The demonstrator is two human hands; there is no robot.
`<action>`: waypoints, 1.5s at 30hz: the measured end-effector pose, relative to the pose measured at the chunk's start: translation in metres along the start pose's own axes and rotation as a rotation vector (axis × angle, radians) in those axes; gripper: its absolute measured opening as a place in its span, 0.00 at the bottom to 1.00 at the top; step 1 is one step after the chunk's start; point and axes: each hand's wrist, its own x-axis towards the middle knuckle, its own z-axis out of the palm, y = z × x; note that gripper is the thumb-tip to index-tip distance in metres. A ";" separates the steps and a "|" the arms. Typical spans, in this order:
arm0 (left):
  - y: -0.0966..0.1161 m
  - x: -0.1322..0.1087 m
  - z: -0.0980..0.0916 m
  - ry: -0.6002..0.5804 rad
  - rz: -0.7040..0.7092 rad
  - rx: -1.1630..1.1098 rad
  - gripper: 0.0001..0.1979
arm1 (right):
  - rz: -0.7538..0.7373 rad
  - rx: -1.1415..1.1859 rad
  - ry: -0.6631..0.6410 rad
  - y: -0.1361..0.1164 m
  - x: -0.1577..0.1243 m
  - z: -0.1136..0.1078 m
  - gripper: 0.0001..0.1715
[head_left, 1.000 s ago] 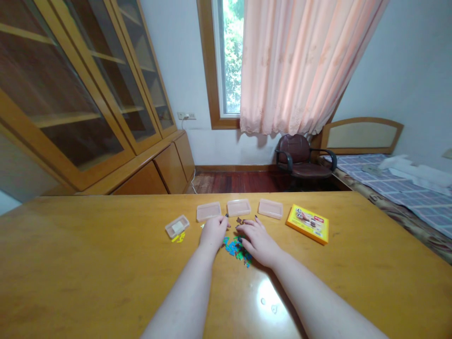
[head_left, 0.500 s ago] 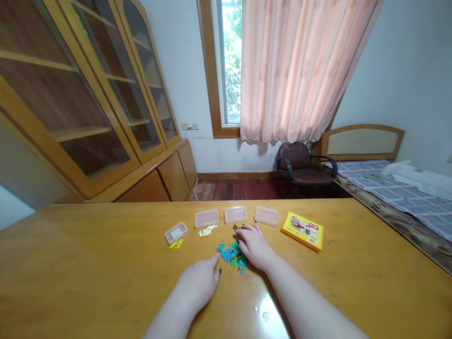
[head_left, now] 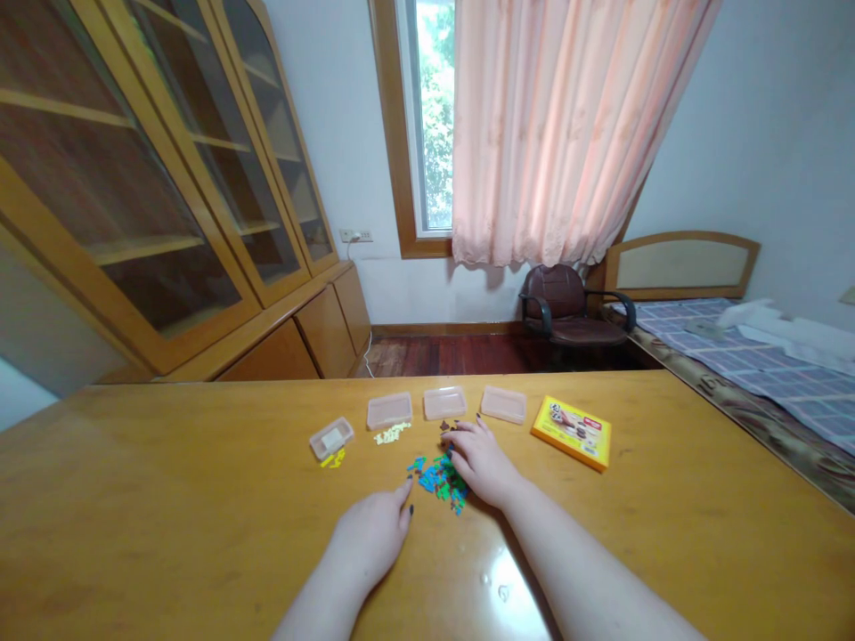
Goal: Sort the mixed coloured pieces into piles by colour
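Observation:
A heap of small blue and green pieces (head_left: 435,475) lies on the wooden table (head_left: 166,499). My right hand (head_left: 482,463) rests palm down on the heap's right side, fingers spread, fingertips near a few brown pieces (head_left: 446,426). My left hand (head_left: 374,539) lies flat on the table just left of and nearer than the heap, fingers loosely extended, holding nothing I can see. A cluster of cream pieces (head_left: 391,434) lies in front of one clear box (head_left: 389,410). Some yellow pieces (head_left: 334,458) lie by a small clear box (head_left: 331,437).
Two more clear shallow boxes (head_left: 444,402) (head_left: 504,404) stand in a row at the back. A yellow booklet or box (head_left: 572,431) lies to the right. Beyond the table are a glass-fronted cabinet (head_left: 153,178), a dark chair (head_left: 567,307), a bed (head_left: 754,356) and a curtained window.
My left hand has drawn back from the row of boxes towards me and now lies flat, leaving the cream pieces uncovered. My right hand has stayed on the heap.

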 end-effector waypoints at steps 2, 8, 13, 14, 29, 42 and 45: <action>0.002 0.000 0.002 0.018 0.008 0.013 0.24 | 0.004 0.001 0.018 0.001 0.000 0.000 0.16; 0.010 0.002 0.003 -0.007 0.007 0.051 0.25 | 0.021 0.019 0.037 0.000 0.001 -0.001 0.15; 0.009 0.002 0.004 0.025 -0.006 0.039 0.25 | 0.020 0.016 0.039 0.000 0.002 -0.001 0.15; 0.009 0.002 0.004 0.027 -0.015 0.038 0.25 | 0.022 0.016 0.042 0.000 0.002 -0.001 0.15; 0.013 0.002 0.005 0.034 -0.045 0.040 0.23 | -0.208 -0.084 -0.177 -0.016 -0.008 -0.002 0.26; 0.004 0.029 0.008 0.142 -0.158 -0.031 0.22 | -0.215 -0.045 -0.173 -0.012 -0.007 0.002 0.26; 0.007 0.038 0.011 0.150 -0.085 -0.046 0.22 | -0.224 -0.059 -0.217 -0.012 -0.007 0.002 0.29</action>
